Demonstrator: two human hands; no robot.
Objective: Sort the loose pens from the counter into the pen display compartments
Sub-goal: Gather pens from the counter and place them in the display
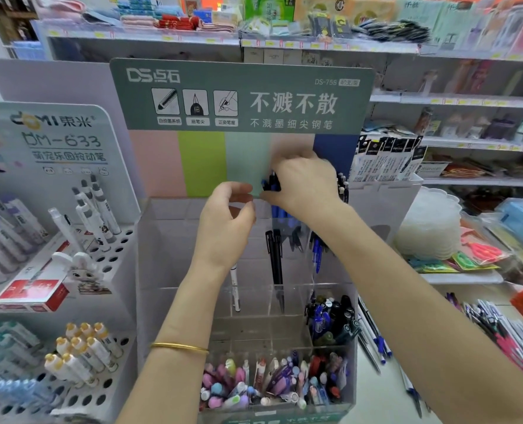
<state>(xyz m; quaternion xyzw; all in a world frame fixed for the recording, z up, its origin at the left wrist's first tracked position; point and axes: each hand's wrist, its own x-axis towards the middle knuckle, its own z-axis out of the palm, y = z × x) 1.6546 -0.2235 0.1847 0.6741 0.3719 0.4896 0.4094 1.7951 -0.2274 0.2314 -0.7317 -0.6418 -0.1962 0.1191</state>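
Note:
A clear acrylic pen display [168,240] with tiered compartments stands in front of me under a green header card. My right hand [303,182] grips a bunch of blue and black pens [273,191] over the upper back compartments. My left hand [226,221], fingers loosely curled and holding nothing, hovers just left of the bunch. Two black pens [275,258] and a white pen [235,286] stand in middle compartments. Mixed dark pens [330,319] fill a right compartment, and colourful pens [269,381] fill the front row.
Loose pens [373,341] lie on the counter right of the display, with more [499,328] further right. A white perforated stand [107,240] with pens stands left, beside a red box [34,292]. Stocked shelves run behind.

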